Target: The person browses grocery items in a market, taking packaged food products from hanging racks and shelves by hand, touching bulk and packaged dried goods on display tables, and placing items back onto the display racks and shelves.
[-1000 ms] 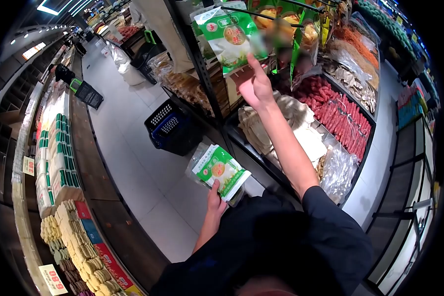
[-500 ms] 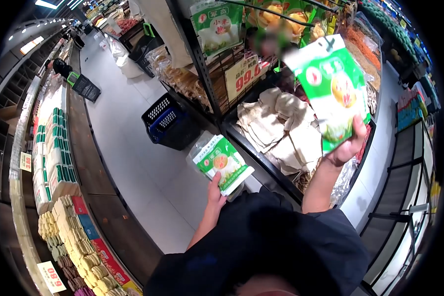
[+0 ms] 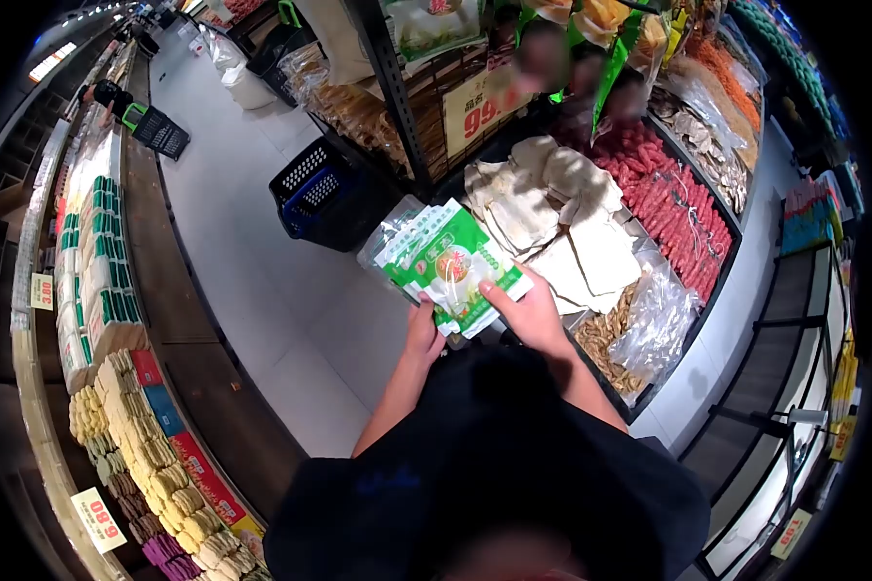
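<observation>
Low in front of my body is a small stack of green and white food packets point(image 3: 457, 263), the top one with a round food picture on its front. My left hand point(image 3: 422, 334) is closed on the stack's lower left edge. My right hand point(image 3: 531, 312) grips its lower right side, thumb on the front of the top packet. A clear plastic wrapper point(image 3: 386, 235) shows behind the stack on the left. Beyond the packets lie pale, flat dried pieces point(image 3: 552, 218) in a black display bin.
Red sausages point(image 3: 664, 213) and a clear bag point(image 3: 657, 315) lie in the bin to the right. Black baskets point(image 3: 325, 198) stand on the floor ahead. Packaged noodles point(image 3: 155, 455) line the left shelf. A dark rack post point(image 3: 389, 92) rises ahead; a person point(image 3: 111, 97) is far down the aisle.
My right hand has come down and left from the hanging packets with a packet, bringing it onto those in my left hand. The sausages are now uncovered to view.
</observation>
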A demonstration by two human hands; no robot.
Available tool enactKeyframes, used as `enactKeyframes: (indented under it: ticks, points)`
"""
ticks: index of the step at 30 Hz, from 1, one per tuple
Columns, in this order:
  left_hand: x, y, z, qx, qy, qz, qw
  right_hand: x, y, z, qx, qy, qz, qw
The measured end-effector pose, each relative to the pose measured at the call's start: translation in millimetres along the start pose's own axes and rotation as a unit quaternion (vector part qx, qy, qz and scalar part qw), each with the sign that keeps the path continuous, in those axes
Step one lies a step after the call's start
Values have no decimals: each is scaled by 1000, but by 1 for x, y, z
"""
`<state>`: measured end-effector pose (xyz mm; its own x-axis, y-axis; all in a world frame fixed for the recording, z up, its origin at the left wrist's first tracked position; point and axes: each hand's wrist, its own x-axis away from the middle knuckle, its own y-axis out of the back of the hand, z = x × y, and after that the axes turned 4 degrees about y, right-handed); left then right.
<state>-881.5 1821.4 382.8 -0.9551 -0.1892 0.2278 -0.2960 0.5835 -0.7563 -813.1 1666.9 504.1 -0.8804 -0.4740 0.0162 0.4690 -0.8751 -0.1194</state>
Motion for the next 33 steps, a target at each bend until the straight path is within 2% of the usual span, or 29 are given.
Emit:
enactKeyframes:
  ticks: [3,5,6,9,11,12,14,17,18,21,24,25,29,31,33]
  points:
    - [5,9,-1,17,2,25,1000,-5,5,4,87,18,-2,996]
    - [6,14,1,14,12,17,1000,-9,9,9,207,23,24,978]
    - [6,17,2,18,20,10,1000,-8,9,19,190,-6,32,981]
    - [9,16,1,21,17,6,1000,-13,18,7,203,13,31,979]
    - [12,13,-1,-26,11,-43,999,-17,26,8,181,25,19,983]
    - [12,11,-3,-26,13,-38,999,-20,34,8,154,27,39,987]
    - [13,9,-7,30,25,-64,997,-25,49,20,84,-2,53,995]
    - [11,17,-9,36,31,-61,997,-33,84,39,-12,57,38,998]
    - [10,21,-8,37,35,-60,997,-34,88,51,-91,106,22,990]
    - [8,29,-7,32,39,-57,997,-39,97,84,-273,234,-15,933]
    - [9,29,-8,28,41,-58,997,-48,116,92,-326,289,-49,899]
    - [9,28,-8,26,44,-56,997,-52,121,92,-347,310,-27,885]
    - [11,20,-10,29,48,-38,998,-60,118,107,-345,328,6,879]
    - [11,20,-9,28,47,-38,998,-65,113,109,-337,317,-33,886]
    - [11,21,-8,25,47,-44,998,-66,110,109,-339,318,-31,885]
